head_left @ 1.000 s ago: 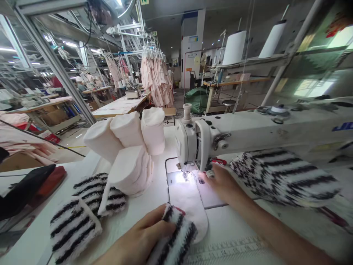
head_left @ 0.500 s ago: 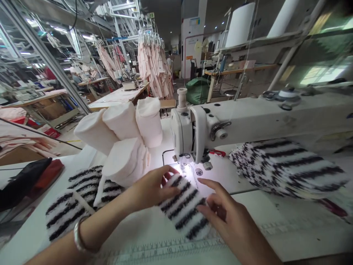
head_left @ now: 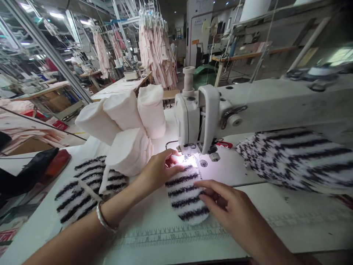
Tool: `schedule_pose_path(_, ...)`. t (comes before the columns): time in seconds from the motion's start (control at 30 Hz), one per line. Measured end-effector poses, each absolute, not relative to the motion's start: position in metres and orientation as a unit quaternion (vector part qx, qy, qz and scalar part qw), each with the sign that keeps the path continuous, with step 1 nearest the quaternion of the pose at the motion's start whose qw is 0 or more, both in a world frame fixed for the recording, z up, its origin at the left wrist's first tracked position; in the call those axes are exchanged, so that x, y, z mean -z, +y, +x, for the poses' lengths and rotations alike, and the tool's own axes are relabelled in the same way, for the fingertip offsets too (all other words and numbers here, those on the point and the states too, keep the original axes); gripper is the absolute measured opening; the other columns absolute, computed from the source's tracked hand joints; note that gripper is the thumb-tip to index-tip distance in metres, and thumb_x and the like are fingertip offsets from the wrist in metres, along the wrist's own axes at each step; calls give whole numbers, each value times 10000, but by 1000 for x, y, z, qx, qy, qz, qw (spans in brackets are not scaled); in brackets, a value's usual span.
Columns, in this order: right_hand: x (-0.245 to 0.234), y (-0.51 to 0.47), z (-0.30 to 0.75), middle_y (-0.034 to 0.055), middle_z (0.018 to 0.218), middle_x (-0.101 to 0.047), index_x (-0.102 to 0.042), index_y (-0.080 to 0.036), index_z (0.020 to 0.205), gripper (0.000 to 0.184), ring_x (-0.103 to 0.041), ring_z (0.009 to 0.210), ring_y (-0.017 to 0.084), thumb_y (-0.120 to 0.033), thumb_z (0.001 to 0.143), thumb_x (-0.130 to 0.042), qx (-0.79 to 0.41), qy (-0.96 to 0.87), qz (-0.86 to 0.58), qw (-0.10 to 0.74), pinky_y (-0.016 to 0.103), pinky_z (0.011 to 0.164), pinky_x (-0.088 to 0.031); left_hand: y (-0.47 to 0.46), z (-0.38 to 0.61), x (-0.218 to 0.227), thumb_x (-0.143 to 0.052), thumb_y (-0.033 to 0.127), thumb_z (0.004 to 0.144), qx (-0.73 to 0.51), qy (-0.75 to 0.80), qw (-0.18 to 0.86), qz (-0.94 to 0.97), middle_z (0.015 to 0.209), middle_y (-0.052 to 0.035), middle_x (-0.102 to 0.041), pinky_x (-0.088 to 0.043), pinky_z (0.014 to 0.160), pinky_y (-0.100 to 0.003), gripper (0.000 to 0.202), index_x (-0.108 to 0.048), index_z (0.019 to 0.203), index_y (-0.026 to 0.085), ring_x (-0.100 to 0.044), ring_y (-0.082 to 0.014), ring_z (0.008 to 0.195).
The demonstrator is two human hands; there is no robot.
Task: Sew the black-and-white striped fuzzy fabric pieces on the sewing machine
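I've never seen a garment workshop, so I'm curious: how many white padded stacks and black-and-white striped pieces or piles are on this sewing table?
White padded stacks: 4
Black-and-white striped pieces or piles: 4
Total: 8

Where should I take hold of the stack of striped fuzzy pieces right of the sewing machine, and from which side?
Take the stack of striped fuzzy pieces by its near long edge, coming from the front with the right hand, fingers under and thumb on top. The machine arm runs along its far side, and the soft layers could slide apart if pinched at a corner.
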State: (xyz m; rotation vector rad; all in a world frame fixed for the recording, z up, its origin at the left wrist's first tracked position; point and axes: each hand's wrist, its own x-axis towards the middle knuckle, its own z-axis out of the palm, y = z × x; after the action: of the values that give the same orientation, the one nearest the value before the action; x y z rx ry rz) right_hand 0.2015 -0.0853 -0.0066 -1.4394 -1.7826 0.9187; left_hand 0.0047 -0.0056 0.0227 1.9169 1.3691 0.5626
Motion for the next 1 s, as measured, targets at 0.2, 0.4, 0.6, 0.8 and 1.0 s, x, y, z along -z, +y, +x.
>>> schedule_pose_path(0.2, 13, -90, 192, -13, 787, -687, -642, -248, 1038, 255, -644, 670, 134, -247, 833, -490, -297, -707, -556, 319, 244, 616, -495, -4, 8, -14, -640, 423, 792, -193, 531, 342, 751, 901, -58, -646, -462, 697, -305, 445, -573, 1137, 151, -573, -175, 762)
schedule_pose_path(0.4, 5, -92, 201, 2, 803, -687, -649, -254, 1073, 283, -643, 679, 143, -299, 842, -492, -336, -706, -557, 279, 248, 611, -498, -22, 2, -22, -619, 271, 796, -152, 529, 343, 761, 868, -38, -622, -446, 716, -314, 312, -625, 1095, 181, -556, -171, 771)
schedule_pose_path(0.6, -1, -94, 203, -43, 674, -593, -614, -270, 1160, 341, -555, 533, 97, -365, 843, -536, -435, -632, -563, 306, 199, 498, -455, -11, -3, -24, -613, 322, 814, -202, 497, 394, 746, 836, -26, -622, -442, 676, -272, 275, -633, 1044, 173, -551, -140, 734)
schedule_pose_path(0.8, 10, -97, 194, -46, 655, -621, -638, -247, 1086, 286, -568, 525, 93, -262, 828, -516, -343, -689, -554, 318, 197, 500, -448, -4, 0, -11, -665, 354, 768, -186, 520, 387, 739, 871, -37, -659, -450, 751, -299, 310, -654, 1019, 173, -581, -173, 816)
schedule_pose_path(1.0, 14, -101, 195, 37, 853, -710, -609, -178, 1142, 323, -672, 714, 143, -224, 858, -462, -259, -732, -555, 297, 240, 621, -544, -8, 5, -16, -633, 402, 799, -180, 525, 362, 749, 862, -26, -672, -444, 706, -287, 302, -654, 1018, 194, -600, -182, 803)
